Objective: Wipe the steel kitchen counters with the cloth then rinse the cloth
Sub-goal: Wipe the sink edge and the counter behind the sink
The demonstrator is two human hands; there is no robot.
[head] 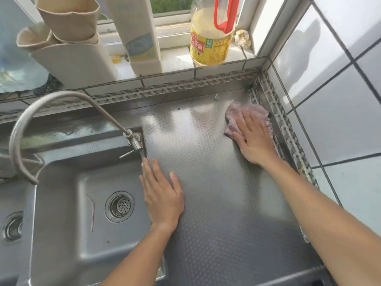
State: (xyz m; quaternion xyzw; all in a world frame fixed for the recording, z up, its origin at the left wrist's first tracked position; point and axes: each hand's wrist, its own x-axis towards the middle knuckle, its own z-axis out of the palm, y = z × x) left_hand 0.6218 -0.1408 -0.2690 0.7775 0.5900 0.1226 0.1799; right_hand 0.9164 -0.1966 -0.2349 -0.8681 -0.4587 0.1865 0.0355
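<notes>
A textured steel counter point(216, 203) fills the middle of the view. A pinkish cloth point(257, 112) lies bunched in the counter's far right corner. My right hand point(254, 139) presses flat on the cloth with fingers straight. My left hand point(161, 193) rests flat on the counter's left edge, beside the sink point(61, 234), and holds nothing. A curved steel tap point(41, 108) arches over the sink, its base at the sink's back right corner.
White tiled walls rise on the right and behind. On the window sill stand an oil bottle point(210, 36), a white carton point(140, 38) and a garlic bulb point(244, 38). Cardboard cups point(68, 19) sit at the back left. A drain strainer point(119, 206) lies in the sink.
</notes>
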